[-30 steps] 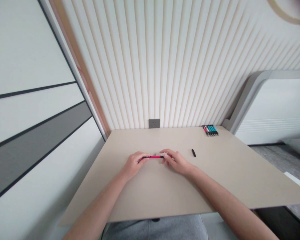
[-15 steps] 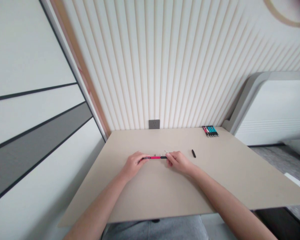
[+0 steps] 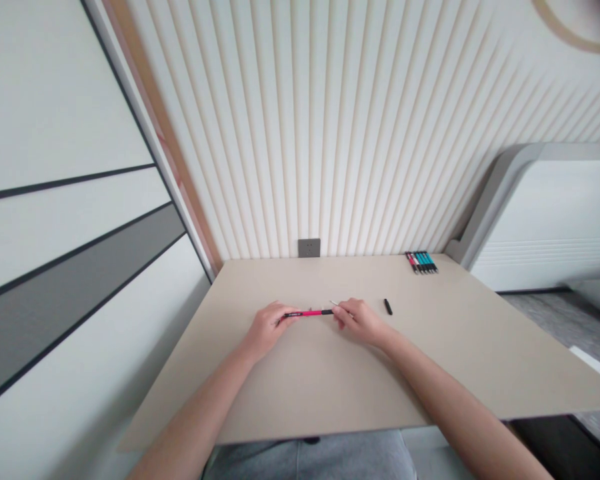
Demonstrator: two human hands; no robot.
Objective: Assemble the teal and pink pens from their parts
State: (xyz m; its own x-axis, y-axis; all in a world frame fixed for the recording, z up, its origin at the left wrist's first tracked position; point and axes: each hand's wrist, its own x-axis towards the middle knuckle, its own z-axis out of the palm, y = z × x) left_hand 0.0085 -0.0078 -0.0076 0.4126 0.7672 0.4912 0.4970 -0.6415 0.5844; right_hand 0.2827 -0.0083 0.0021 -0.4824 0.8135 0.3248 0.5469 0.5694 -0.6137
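A red and black pen (image 3: 311, 313) lies level between my two hands, above the table. My left hand (image 3: 270, 327) is closed on its black left end. Fingers of my right hand (image 3: 357, 321) pinch the black right end. A thin pale stick (image 3: 334, 303) pokes out by my right fingertips; whether the hand holds it I cannot tell. Just behind the pen is a tiny dark piece (image 3: 310, 309), too small to make out. To the right of my right hand, a short black tube-shaped part (image 3: 388, 307) lies on the table.
Several pens (image 3: 421, 263), red, white and teal with black ends, lie in a row at the table's back right. The beige table (image 3: 305, 393) meets a ribbed wall with a grey socket (image 3: 309, 248). A white cabinet (image 3: 80, 267) stands at the left.
The pen's right end and my right hand have risen very slightly, tilting the pen a little. My left hand keeps its place; the other things lie as before.
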